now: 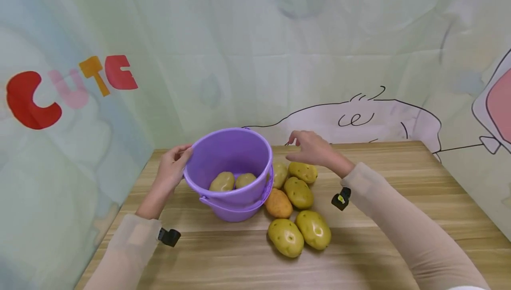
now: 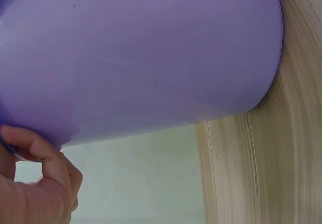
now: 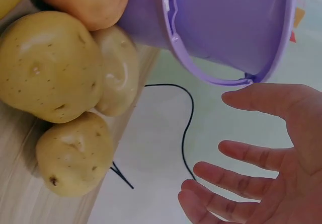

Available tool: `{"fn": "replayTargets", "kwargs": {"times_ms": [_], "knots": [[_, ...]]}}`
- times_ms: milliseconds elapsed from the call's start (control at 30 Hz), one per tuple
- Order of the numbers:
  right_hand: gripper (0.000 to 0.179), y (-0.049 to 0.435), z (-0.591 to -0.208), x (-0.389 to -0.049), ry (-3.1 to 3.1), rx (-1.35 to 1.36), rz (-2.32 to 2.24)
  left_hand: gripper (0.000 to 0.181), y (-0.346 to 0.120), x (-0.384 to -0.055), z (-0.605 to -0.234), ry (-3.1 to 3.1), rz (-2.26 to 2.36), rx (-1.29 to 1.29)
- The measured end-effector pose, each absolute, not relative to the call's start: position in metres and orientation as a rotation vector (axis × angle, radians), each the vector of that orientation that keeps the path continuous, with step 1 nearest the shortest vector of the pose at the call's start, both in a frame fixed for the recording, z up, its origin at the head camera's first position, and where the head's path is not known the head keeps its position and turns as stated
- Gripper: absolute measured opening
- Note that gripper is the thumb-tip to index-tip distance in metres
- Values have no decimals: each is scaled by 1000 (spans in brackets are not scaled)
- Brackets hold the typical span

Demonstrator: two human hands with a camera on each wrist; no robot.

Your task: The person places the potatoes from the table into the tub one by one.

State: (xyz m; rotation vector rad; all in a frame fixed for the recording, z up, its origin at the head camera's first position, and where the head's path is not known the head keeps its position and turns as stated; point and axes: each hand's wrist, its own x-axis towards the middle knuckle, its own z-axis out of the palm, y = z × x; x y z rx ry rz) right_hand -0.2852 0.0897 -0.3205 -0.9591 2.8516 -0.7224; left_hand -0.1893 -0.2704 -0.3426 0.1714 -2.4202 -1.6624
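Note:
A purple bucket [image 1: 229, 203] stands on the wooden table, its mouth facing up toward the head camera. Two pale potatoes [image 1: 222, 182] show inside it. My left hand [image 1: 170, 168] grips the bucket's rim on the left side, thumb and fingers bent over the edge. To the right of the bucket, my right hand [image 1: 312, 148] hovers over the far potatoes with fingers spread and nothing in them. Below it lie a yellow potato [image 1: 303, 172] and a larger one [image 1: 298, 193]. A pale potato [image 3: 116, 70] sits close by the bucket wall.
An orange-brown potato [image 1: 278, 203] lies against the bucket's right side. Nearer the front are two yellow-green potatoes [image 1: 285, 237] side by side. The bucket's handle [image 1: 268, 190] hangs down along its front right. A printed curtain [image 1: 223, 59] hangs behind the table [image 1: 379, 245].

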Motion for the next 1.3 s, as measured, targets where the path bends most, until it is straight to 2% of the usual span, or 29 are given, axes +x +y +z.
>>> {"fn": "replayTargets", "kwargs": {"times_ms": [467, 800, 1300], "knots": [[51, 102, -349, -297, 2859, -873, -620, 52, -268, -189, -344, -2421, -1667, 185], [50, 102, -368, -301, 2851, -859, -578, 52, -268, -187, -344, -2422, -1664, 201], [53, 96, -381, -302, 2836, -804, -562, 52, -269, -187, -343, -2425, -1662, 186]]}}
